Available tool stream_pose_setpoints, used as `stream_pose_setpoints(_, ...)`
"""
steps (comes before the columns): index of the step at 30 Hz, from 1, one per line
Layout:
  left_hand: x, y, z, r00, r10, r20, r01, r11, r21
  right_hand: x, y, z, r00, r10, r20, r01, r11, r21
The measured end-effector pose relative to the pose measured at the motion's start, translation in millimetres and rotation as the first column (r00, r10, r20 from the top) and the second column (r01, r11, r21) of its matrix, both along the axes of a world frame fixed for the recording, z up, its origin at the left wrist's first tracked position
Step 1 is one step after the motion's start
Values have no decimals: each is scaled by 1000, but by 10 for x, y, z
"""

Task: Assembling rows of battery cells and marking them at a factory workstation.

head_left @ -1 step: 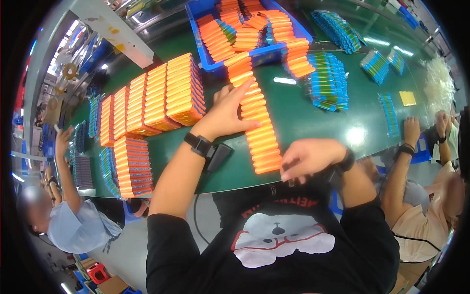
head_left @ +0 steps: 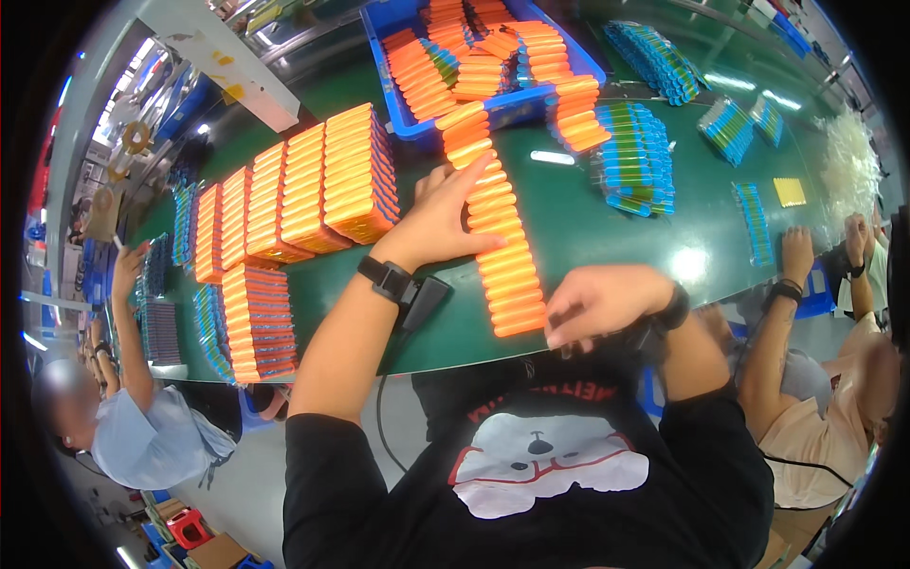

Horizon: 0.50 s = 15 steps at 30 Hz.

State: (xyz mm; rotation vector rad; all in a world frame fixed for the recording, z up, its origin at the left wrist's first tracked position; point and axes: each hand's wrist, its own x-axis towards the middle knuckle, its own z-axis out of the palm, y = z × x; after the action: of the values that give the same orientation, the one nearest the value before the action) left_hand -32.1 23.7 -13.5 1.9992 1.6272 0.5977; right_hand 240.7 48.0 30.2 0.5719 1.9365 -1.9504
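A long strip of orange tubes (head_left: 507, 256), joined side by side, lies on the green table, running from the blue bin toward me. My left hand (head_left: 441, 218) lies against its left side, thumb and forefinger spread apart and touching the tubes, other fingers bent. By the strip's near end is my right hand (head_left: 607, 303), its fingers curled together; whatever they may hold is hidden. The blue bin (head_left: 586, 83) contains more orange strips and some blue-green ones. One short orange strip (head_left: 578, 116) hangs over its front rim.
Stacked orange packs (head_left: 355, 180) stand at left, with another orange stack (head_left: 256, 322) nearer the edge. Blue-green packs (head_left: 633, 156) lie at right, near a yellow piece (head_left: 789, 192) and a clear plastic heap (head_left: 844, 161). Co-workers sit on both sides. A metal post (head_left: 227, 62) rises far left.
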Motion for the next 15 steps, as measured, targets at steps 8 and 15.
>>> stream_pose_setpoints(8,15,16,48,999,-53,-10,53,999,8,-465,360,-201,694,-299,-655,636,681,363)
stream_pose_setpoints(15,-7,22,8,997,-70,-30,71,996,50,-620,460,-519,696,55,-716,591,523,615)
